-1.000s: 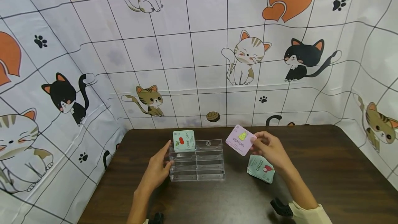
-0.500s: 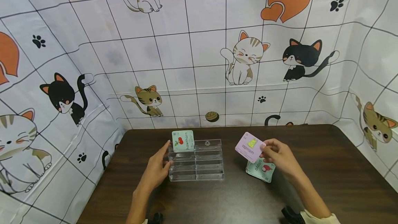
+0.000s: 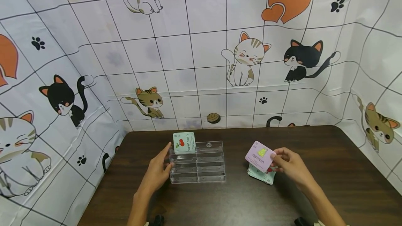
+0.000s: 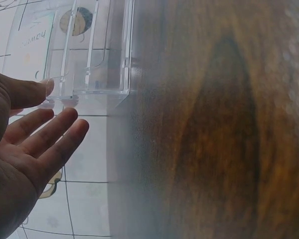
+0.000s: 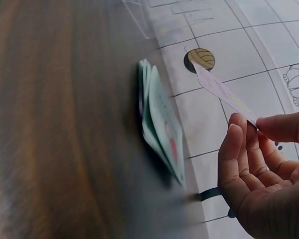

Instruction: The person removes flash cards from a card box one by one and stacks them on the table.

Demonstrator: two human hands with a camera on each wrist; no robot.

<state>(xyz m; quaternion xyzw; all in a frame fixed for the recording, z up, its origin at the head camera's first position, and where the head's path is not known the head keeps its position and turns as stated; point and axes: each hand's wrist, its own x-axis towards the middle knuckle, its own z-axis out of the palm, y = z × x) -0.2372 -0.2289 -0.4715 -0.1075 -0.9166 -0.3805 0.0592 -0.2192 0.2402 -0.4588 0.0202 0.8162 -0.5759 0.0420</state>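
My right hand point(image 3: 292, 166) pinches a purple flashcard point(image 3: 260, 156) marked "apron" by its right edge, between thumb and fingertips. In the head view this card overlaps a stack of green flashcards point(image 3: 260, 176); the right wrist view shows a gap between the purple card point(image 5: 222, 92) and the green stack point(image 5: 159, 124) lying on the table. To the left is a clear tiered card rack point(image 3: 209, 169). A green "hawthorn" flashcard point(image 3: 184, 143) stands in its back left slot. At the rack's left side, my left hand point(image 3: 157, 170) rests with extended fingers, its thumb point(image 4: 32, 92) by the clear edge.
Everything lies on a dark wooden table point(image 3: 201, 206). Behind it hangs a white grid-lined cloth point(image 3: 201, 55) printed with cats, hearts and paw marks. The rack's other slots show no cards.
My right hand has moved right and down toward me with the apron flashcard, from beside the rack to above the green stack. My left hand stays at the rack.
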